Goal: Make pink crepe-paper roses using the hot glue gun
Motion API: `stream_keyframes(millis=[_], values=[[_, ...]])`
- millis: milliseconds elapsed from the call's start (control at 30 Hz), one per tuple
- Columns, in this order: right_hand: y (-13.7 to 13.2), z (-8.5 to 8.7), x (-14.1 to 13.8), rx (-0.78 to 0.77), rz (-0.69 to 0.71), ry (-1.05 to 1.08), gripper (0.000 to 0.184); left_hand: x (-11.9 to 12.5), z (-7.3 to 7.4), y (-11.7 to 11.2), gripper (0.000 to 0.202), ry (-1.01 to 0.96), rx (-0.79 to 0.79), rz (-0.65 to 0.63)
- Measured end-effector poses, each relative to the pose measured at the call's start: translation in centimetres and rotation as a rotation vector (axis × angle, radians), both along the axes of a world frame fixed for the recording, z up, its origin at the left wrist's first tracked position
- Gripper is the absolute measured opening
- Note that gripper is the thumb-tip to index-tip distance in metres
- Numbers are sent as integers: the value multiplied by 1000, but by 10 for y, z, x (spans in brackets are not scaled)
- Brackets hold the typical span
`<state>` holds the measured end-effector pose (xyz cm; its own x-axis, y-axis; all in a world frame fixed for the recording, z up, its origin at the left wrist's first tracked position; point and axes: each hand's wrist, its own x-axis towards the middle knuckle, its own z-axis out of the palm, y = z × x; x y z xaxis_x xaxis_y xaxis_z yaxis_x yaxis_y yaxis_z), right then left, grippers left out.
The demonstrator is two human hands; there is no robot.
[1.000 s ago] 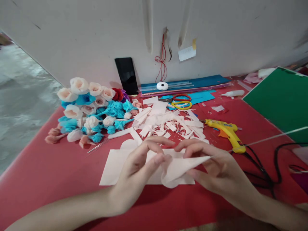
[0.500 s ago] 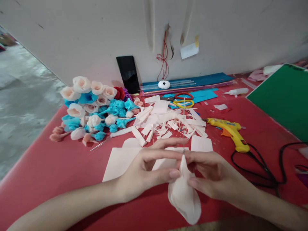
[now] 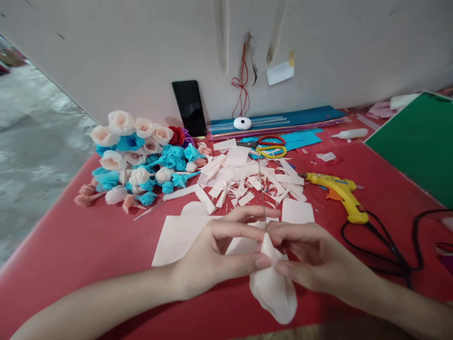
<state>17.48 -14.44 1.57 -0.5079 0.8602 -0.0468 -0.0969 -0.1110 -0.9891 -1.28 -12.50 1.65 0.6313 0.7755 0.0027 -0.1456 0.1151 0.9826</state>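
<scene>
Between my hands is a pale cream paper flower [image 3: 274, 293], its petals hanging toward me and its narrow base pointing away. A thin wire stem [image 3: 262, 189] sticks out of that base, toward the scraps. My left hand [image 3: 226, 255] pinches the base from the left, thumb on top and index finger near the wire. From the right, my right hand [image 3: 304, 255] grips the same base, its thumb close to my left thumb. The curled fingers of my right hand are partly hidden. Under and beyond my hands lie cream paper sheets [image 3: 177, 238].
Finished paper flowers [image 3: 120, 158] are heaped at the left. Cream paper scraps [image 3: 244, 177] spread across the middle, with scissors [image 3: 271, 146] behind them. A yellow hot glue gun [image 3: 339, 193] with a black cord lies right. A phone [image 3: 189, 108] leans on the wall; a green board [image 3: 417, 146] stands right.
My left thumb has slid right across the flower's base, closer to my right thumb. The wire's far end has tilted to the left. Both hands still hold the flower.
</scene>
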Motion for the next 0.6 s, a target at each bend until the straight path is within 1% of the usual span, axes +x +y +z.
stream_keyframes(millis=[133,267,400,500,600], values=[[2,3,-2,-14,23,0,18,0,-1,0,19,-7,10,0],[4,7,-4,-95,24,50,10,-1,0,1,16,-24,-1,-6],[5,5,-4,-158,38,43,8,0,-3,2,15,-25,6,16],[5,2,-3,-141,49,-4,5,1,-5,3,13,-20,8,37],[4,-2,-3,-90,46,-71,11,1,-5,3,12,-11,16,61]])
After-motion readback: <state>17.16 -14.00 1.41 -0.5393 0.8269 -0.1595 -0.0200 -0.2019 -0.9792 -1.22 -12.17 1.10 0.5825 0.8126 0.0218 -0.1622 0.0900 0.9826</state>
